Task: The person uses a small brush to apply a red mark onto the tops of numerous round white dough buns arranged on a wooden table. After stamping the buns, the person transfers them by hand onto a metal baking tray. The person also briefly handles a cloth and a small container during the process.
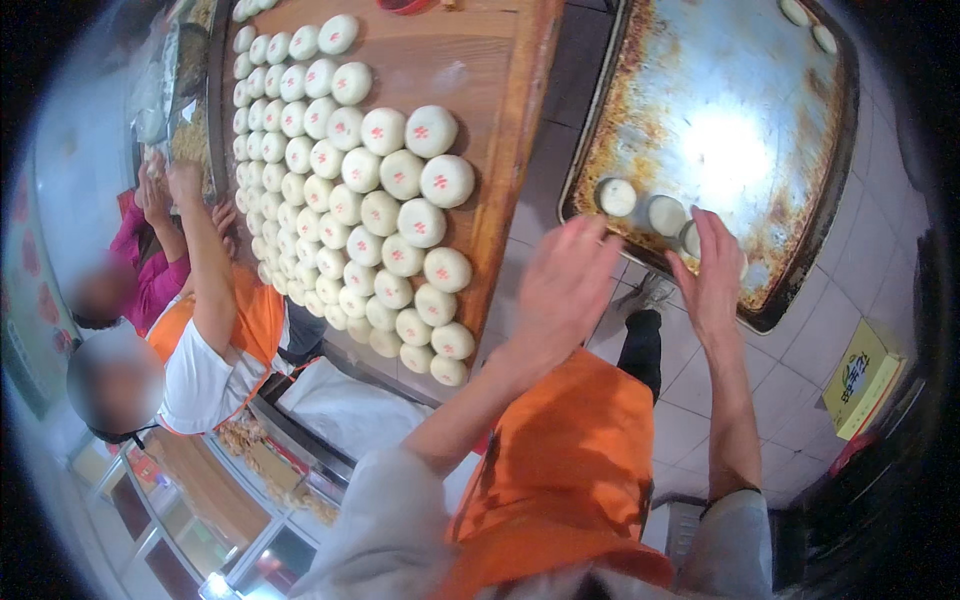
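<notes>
Before me on the right is a metal baking tray point(660, 112) with browned edges. Near its closest edge lie several pale round dough cakes, among them one at the left point(618, 196) and one beside it point(666, 215). My right hand point(709, 274) is curved over a dough cake point(691, 238) at that edge, thumb and fingers on either side of it; another cake is partly hidden behind the fingers. My left hand point(566, 277), slightly blurred, is over the tray's near left corner, and whether it holds anything is not visible. Two more cakes point(795, 12) lie at the tray's far right corner.
A wooden table point(480, 150) on the left bears many round dough cakes point(401, 174) with red marks. Two people point(217, 337) work beyond it; one wears an orange apron. A yellow box point(862, 379) with writing stands on the tiled floor at right. A red object point(405, 6) lies on the table.
</notes>
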